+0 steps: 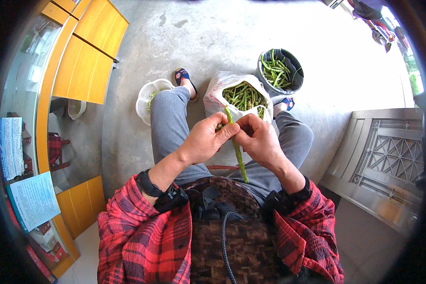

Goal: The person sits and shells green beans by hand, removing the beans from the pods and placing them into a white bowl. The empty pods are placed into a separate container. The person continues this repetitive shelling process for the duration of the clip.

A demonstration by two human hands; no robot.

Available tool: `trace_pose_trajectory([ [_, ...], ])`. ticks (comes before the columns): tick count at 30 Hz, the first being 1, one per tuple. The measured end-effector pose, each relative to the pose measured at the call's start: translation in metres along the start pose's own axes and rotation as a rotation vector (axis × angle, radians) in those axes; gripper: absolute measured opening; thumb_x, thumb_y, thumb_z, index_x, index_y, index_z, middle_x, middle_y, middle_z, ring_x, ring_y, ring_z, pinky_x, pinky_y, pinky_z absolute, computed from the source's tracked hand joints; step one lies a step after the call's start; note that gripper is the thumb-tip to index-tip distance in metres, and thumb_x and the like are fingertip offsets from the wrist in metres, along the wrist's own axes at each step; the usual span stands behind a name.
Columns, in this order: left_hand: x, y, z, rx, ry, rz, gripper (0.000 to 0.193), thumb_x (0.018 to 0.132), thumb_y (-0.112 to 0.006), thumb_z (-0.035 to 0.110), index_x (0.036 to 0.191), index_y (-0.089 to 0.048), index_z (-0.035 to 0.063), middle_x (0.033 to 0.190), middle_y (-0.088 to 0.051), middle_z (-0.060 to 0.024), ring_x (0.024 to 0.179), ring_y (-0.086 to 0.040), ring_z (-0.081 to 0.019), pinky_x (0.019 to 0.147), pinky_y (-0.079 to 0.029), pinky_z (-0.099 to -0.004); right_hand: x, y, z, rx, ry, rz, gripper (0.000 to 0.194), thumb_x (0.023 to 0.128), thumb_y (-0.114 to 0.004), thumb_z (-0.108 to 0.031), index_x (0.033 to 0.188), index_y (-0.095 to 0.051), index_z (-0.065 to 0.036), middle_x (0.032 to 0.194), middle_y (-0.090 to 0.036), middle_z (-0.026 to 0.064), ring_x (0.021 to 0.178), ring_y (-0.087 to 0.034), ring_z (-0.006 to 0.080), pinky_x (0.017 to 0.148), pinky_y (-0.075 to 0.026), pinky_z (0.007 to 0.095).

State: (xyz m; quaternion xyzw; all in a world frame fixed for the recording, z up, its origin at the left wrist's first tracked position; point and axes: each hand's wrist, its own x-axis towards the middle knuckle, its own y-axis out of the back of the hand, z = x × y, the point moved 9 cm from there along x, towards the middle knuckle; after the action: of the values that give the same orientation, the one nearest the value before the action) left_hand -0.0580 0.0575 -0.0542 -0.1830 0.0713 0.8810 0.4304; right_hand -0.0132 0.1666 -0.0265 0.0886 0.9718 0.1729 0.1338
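Observation:
A long green bean pod (pixel 240 159) runs between my two hands, in front of my lap. The thumb and fingers of my left hand (pixel 207 136) pinch it near its upper part, and something small and green shows in the curl of those fingers. My right hand (pixel 258 139) grips the same pod from the other side, its fingertips touching my left thumb. Just beyond the hands stands a white plastic bag (pixel 214 93) full of bean pods (pixel 244 96). On the left, partly behind my knee, a white scalloped basket (pixel 143 103) holds small green beans (pixel 152 97).
A dark lined bucket (pixel 297 72) with green pods (pixel 277 71) stands beyond the bag at the right. A wooden cabinet with glass (pixel 83 67) runs along the left side. A metal door with a lattice panel (pixel 387 152) is at the right. My slippered feet flank the bag.

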Motion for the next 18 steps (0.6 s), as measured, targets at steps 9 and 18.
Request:
trace_pose_trajectory([
  [9,0.001,0.002,-0.001,-0.01,-0.048,-0.037,0.02,0.09,-0.057,0.019,0.097,-0.059,-0.0008,0.079,-0.063,-0.0037,0.071,-0.054,-0.007,0.065,-0.046,-0.0236,-0.003,-0.007,0.016,0.274,-0.2,-0.096,0.018,0.082,-0.06,-0.014,0.088,-0.059,0.003,0.066,-0.059,0.0045,0.057,-0.055,0.0083,0.05,-0.045,0.0253],
  [18,-0.001,0.01,0.022,0.216,-0.209,0.106,0.02,0.087,-0.059,0.016,0.096,-0.06,-0.002,0.082,-0.066,-0.0135,0.074,-0.062,-0.0145,0.067,-0.048,-0.0286,0.0,0.005,0.001,-0.068,0.068,0.066,0.014,0.076,-0.061,-0.008,0.084,-0.057,0.002,0.063,-0.057,0.0119,0.056,-0.056,0.0166,0.054,-0.046,0.0297],
])
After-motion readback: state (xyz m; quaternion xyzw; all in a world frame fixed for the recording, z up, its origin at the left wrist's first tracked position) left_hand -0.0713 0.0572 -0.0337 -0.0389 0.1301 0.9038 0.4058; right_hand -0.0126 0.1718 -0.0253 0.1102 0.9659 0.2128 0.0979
